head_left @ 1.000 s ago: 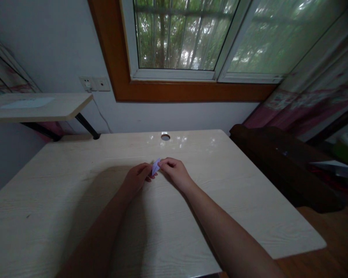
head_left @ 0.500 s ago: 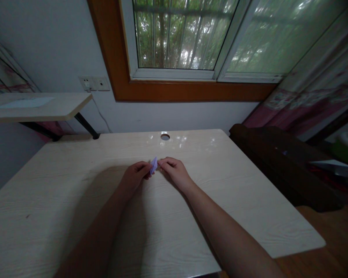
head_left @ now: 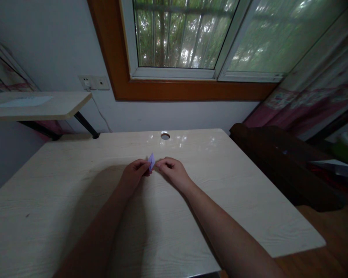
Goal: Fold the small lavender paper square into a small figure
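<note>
A small piece of folded purple paper, pointed at its upper end, is held over the desk in front of me. My left hand pinches its left side between thumb and fingers. Just to the right of the paper is my right hand, thumb and fingers drawn together in a pinch. Its fingertips are at the paper's right edge, and whether they touch it or grip a tiny part of it cannot be made out.
The pale wooden desk has a round hole near its back edge. A raised shelf on black legs stands at the left. Behind are a wall socket and a window; dark brown furniture stands at the right.
The folded paper has shifted slightly left and up and stands more upright. Both hands have moved a little to the left, and the right hand's fingers look more curled.
</note>
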The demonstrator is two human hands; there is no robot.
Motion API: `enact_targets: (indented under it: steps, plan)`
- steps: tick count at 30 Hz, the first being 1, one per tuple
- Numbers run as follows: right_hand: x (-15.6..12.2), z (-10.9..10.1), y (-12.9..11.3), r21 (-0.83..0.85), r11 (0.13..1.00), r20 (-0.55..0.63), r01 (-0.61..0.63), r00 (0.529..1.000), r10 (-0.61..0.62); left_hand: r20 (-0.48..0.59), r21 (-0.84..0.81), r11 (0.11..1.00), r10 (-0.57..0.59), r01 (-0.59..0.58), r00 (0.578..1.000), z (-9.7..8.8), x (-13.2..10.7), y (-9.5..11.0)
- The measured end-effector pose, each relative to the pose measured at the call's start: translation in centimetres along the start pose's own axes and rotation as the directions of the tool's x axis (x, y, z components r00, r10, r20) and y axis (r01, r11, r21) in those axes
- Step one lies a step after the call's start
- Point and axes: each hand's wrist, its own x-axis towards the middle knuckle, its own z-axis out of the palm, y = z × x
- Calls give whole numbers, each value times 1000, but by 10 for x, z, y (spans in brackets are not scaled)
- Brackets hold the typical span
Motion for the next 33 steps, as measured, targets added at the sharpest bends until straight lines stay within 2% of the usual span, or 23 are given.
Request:
enact_targets:
  steps: [8, 19, 25, 33]
  plan:
    - [1, 1, 3, 17, 1000, -51, 4, 999, -4, 33, 20, 1000, 9, -9, 999, 2, 1, -3]
    - [0, 2, 3, 56, 998, -29, 10, 1000, -8, 17, 132, 991, 34, -36, 999, 3, -2, -4]
    - [1, 2, 2, 54, 995, -41, 79, 996, -77, 38, 177, 983, 46, -52, 998, 4, -1, -5]
    - [3, 3, 4, 218, 976, 9, 18, 1000, -20, 54, 170, 983, 60, -68, 997, 2, 0, -10]
